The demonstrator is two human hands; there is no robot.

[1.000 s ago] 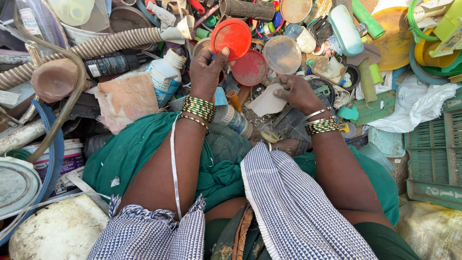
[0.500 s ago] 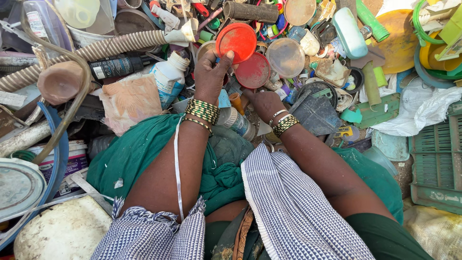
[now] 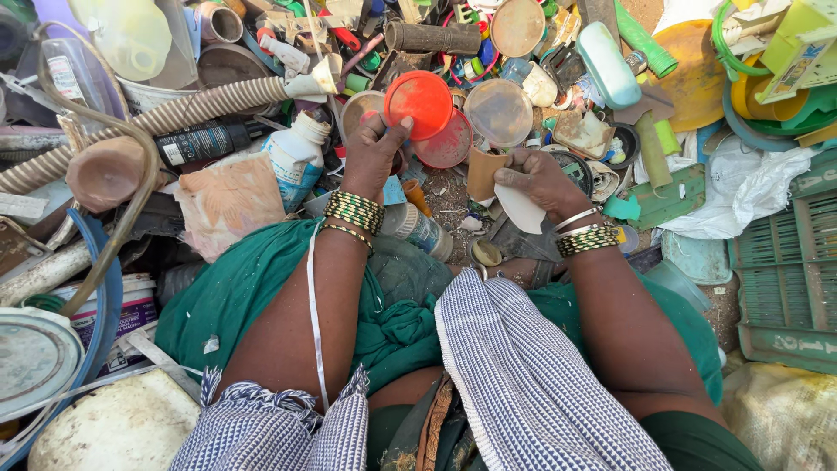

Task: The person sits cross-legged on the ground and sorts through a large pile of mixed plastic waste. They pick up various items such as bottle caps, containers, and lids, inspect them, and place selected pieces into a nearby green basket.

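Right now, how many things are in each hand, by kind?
Round orange-red plastic lid, in the left hand: 1
Flat white plastic piece, in the right hand: 1
Tan cardboard-coloured tube, against the right hand's fingers: 1
Total: 3

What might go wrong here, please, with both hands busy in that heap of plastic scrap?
The left hand pinches the orange lid by its rim only, so it may slip. The right hand holds a brown tube and white shard together; one could drop.
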